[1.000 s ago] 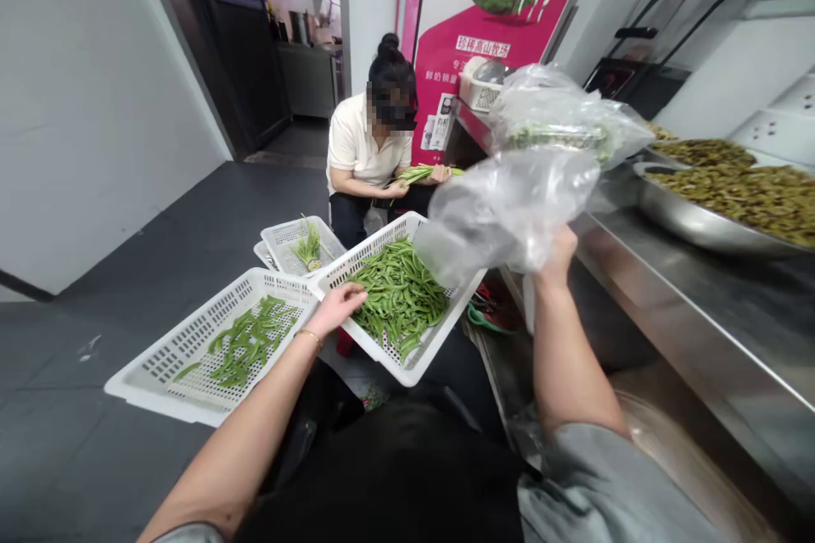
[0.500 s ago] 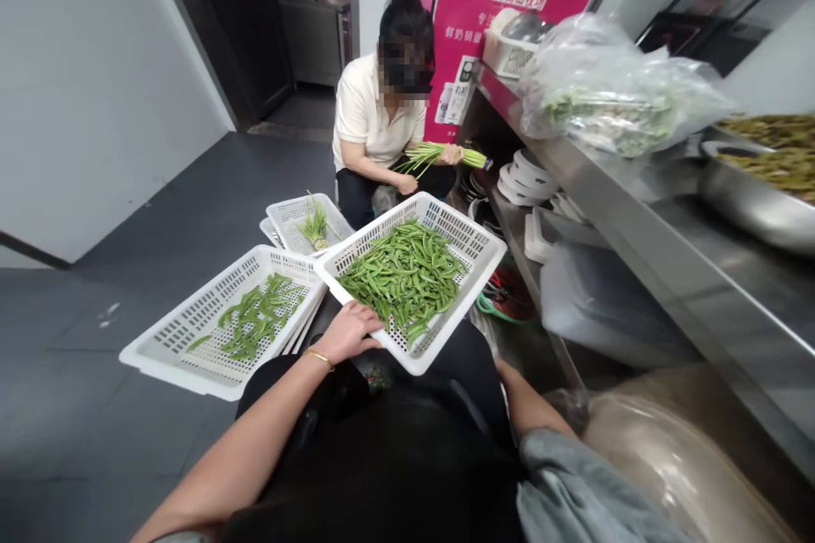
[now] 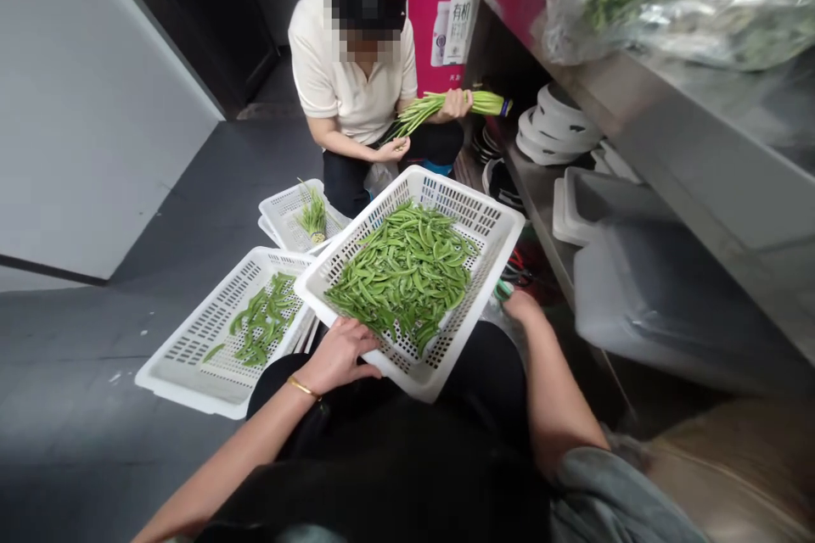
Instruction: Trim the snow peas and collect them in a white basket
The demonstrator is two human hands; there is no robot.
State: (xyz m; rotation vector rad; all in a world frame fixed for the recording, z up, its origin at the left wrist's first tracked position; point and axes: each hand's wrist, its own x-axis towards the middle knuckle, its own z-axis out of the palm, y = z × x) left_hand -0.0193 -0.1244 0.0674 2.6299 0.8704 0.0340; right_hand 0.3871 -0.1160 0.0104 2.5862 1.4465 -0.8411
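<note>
My left hand [image 3: 344, 352] is closed on the near left rim of a white slotted plastic basket [image 3: 490, 216], thumb on the near side. The basket is held at an angle over my lap, and a heap of green pea pods [image 3: 407, 271] lies in it. My right hand [image 3: 522, 307] is low, just beyond the basket's right side, next to a green curved thing [image 3: 503, 289]. Its fingers are mostly hidden, so I cannot tell whether they grip it. A second white basket [image 3: 184, 365] on the left holds fewer pods [image 3: 264, 318].
Opposite me a seated person [image 3: 353, 85] holds a bunch of long green stems [image 3: 439, 109]. Another white tray [image 3: 280, 212] carries a tied green bunch [image 3: 313, 216]. Along the right runs a metal shelf [image 3: 637, 119] with a bag of greens [image 3: 675, 0] above and stacked white containers [image 3: 557, 127] below.
My view has tipped down and closer. My right hand has come forward from beside my thigh to the green thing by the shelf. My left hand stays on the basket rim.
</note>
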